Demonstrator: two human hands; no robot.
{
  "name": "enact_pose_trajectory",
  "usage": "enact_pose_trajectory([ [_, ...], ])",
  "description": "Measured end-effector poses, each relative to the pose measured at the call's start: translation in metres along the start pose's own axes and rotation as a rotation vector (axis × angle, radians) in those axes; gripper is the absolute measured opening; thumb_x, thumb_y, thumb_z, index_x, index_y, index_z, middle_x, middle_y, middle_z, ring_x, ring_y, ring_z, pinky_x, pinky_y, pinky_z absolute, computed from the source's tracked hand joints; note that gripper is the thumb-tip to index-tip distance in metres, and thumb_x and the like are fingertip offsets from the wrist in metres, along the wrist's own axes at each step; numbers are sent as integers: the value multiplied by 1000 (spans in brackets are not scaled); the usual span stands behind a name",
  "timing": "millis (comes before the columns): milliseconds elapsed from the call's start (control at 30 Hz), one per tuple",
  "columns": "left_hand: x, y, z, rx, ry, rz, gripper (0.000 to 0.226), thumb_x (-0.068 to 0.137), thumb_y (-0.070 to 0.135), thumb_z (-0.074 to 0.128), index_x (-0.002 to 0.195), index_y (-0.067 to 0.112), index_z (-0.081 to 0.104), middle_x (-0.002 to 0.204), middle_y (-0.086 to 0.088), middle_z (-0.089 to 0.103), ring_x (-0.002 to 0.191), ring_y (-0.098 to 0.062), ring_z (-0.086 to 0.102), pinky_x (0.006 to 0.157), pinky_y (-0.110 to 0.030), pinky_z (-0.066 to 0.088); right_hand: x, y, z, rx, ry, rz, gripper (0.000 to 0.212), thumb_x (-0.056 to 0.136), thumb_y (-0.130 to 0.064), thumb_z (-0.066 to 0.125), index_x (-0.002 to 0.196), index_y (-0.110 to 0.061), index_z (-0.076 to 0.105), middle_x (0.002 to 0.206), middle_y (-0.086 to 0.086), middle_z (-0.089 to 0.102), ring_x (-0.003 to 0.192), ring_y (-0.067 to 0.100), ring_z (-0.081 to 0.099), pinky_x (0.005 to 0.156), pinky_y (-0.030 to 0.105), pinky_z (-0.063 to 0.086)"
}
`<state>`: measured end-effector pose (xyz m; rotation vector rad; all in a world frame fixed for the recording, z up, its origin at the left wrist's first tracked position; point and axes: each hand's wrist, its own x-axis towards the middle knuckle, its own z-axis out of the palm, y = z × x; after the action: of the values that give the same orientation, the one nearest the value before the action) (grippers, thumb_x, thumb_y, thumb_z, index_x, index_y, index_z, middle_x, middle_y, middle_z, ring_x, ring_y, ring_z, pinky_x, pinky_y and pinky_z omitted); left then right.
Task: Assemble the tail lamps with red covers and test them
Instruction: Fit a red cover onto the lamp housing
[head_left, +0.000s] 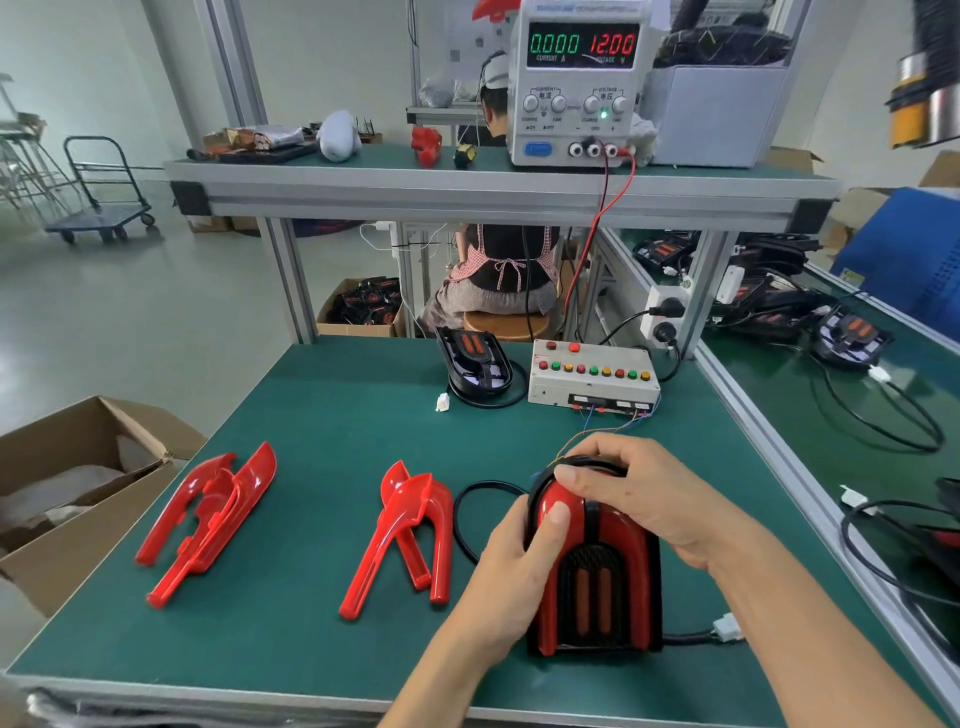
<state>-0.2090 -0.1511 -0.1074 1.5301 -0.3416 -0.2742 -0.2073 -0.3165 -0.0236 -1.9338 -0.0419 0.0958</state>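
Green mat covers the workbench (322, 441), everything laid out within reach. Power supply (576, 83) on the upper shelf reads 12.00 V and zero current, so probably nothing is drawing power yet. Grey button test box (592, 376) sits at the back of the mat, thin wires running off its front edge, likely for the test step. A bare black tail lamp (475, 366) waits beside it, no cover on. Two stacks of spare red covers, one at left (208, 514) and one mid-mat (410, 535), lie open ends toward the person, ready to grab.

The tail lamp in hand (592, 566) rests on the mat near the front edge, right of centre, red cover on it. Long axis runs front to back; rounded end points away, flat end toward the person. Left hand (511, 566) grips the left flank, thumb pressing the cover. Right hand (644, 493) curls over the rounded end, fingers clamped on it. Looks like seating the cover.
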Motion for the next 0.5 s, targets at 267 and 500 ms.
enact_pose_trajectory([
  [267,2,-2,-4,140,81,103,36,93,69,52,120,45,58,118,15,69,113,-7,64,96,-23,48,5,3,5,15,-24,-53,14,87,-33,81,94,-21,77,94,7,77,92,28,72,95,51,57],
  [500,8,-3,-3,117,81,115,45,93,69,53,117,31,61,112,7,71,107,-14,66,97,-39,51,11,9,4,60,20,-44,13,86,-26,81,93,-15,77,93,11,77,95,36,71,94,53,57],
])
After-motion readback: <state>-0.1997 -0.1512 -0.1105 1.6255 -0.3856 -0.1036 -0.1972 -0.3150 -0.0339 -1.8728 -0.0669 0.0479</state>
